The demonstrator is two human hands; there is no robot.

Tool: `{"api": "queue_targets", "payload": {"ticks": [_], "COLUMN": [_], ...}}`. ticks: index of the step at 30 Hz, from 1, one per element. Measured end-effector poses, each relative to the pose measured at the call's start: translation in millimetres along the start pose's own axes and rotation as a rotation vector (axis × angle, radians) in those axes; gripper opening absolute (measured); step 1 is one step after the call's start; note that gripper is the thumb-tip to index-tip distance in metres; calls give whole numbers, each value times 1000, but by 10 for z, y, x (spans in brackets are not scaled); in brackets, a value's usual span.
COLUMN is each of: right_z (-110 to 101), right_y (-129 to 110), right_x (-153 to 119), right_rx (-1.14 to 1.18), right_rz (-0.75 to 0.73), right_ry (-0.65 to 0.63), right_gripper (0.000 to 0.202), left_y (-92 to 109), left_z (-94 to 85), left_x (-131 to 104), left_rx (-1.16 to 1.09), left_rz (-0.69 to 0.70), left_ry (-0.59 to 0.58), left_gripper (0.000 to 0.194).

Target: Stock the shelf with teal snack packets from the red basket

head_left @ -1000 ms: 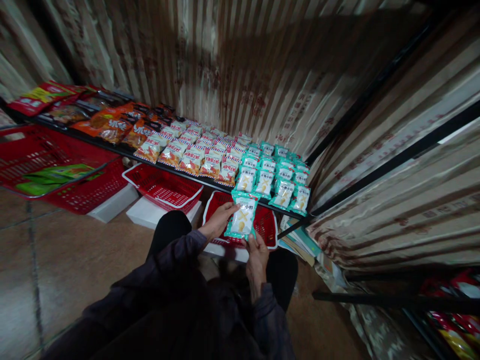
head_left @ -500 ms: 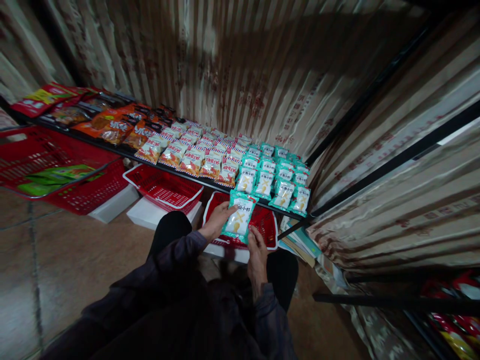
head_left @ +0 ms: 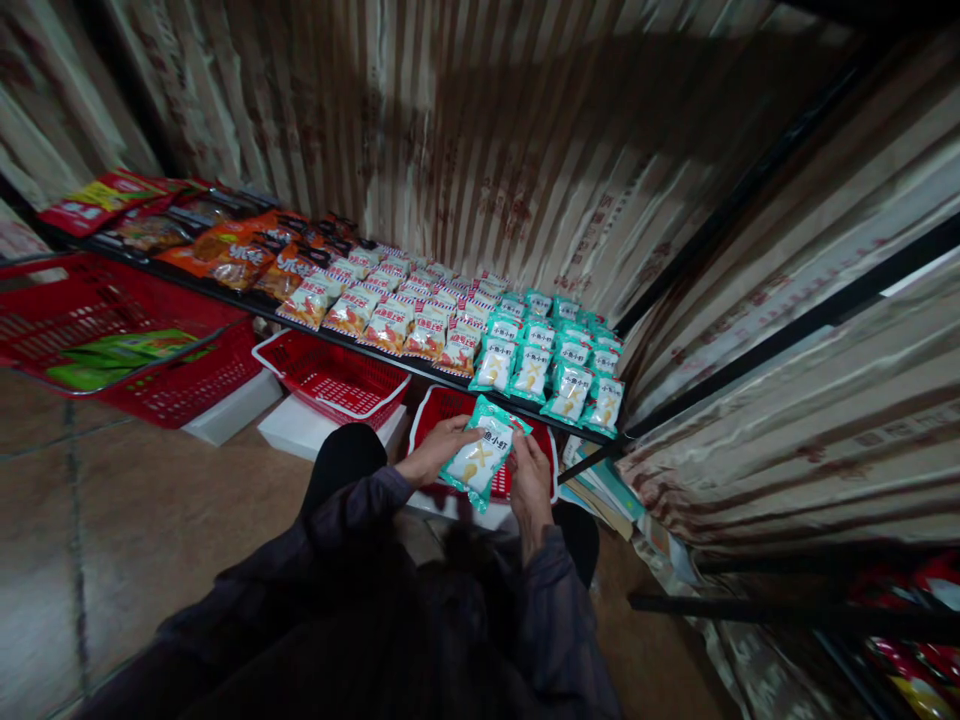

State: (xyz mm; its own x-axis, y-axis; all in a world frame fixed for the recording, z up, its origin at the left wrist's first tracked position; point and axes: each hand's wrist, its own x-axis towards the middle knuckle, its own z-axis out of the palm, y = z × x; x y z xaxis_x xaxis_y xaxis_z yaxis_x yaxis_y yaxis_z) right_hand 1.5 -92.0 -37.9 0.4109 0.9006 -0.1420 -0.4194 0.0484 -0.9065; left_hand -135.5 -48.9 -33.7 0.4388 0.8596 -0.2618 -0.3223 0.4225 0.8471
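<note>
Between my two hands is a teal and white snack bag [head_left: 480, 460], tilted, its printed front facing up toward me. My left hand [head_left: 441, 448] pinches its left edge, thumb on the front. At the right edge, my right hand [head_left: 531, 482] has its fingers closed on the bag. Below the bag stands a red basket [head_left: 544, 450] with a white rim, partly hidden by the bag and my hands. Just beyond, on the shelf, similar teal snack bags [head_left: 534, 370] stand in rows, beside white and orange snack bags [head_left: 388, 322].
A black shelf edge [head_left: 360, 345] runs across, with orange snack bags [head_left: 240, 262] further left. Under it are an upright red basket [head_left: 330, 372] and a larger red basket [head_left: 135, 310] holding green packets. Black frame bars and a striped curtain [head_left: 420, 120] stand behind and right.
The snack bag has turned clockwise and moved slightly down. My right hand has moved up along its right edge; my left hand still holds the left side.
</note>
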Motion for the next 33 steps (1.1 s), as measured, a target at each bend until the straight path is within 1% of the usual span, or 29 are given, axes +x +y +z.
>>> {"api": "queue_targets", "payload": {"ticks": [4,9,16,20,25,28,31,33], "right_z": [35,30,1,-14,-24,-27,-56,-97], "right_y": [-40,-58,-26,15,56,58,100,171], "right_x": [45,84,69,68,64,41,-5,-41], "right_rx": [41,61,23,-17,-30,-50,-98,-132], "right_rz": [34,53,22,27,31,24,75,110], "right_ry": [44,84,89,88,62,24,-42,-41], "right_gripper": [32,37,39,40,42,52,67,72], "left_y": [3,-11,-22,-55,-118,-124,-111,-115], "left_z": [-35,-20,3,6,25,14,-26,-56], "left_x": [-3,-28,-58,-52,-35,-8,27,51], "left_rx": [28,18,17,22,4,-36,-86,-117], "left_rz": [19,26,-7,-14,16,40,91,116], "left_ry": [-29,-27,-8,51,103,164,245,288], "left_gripper": [51,54,50,44,47,50,51,51]}}
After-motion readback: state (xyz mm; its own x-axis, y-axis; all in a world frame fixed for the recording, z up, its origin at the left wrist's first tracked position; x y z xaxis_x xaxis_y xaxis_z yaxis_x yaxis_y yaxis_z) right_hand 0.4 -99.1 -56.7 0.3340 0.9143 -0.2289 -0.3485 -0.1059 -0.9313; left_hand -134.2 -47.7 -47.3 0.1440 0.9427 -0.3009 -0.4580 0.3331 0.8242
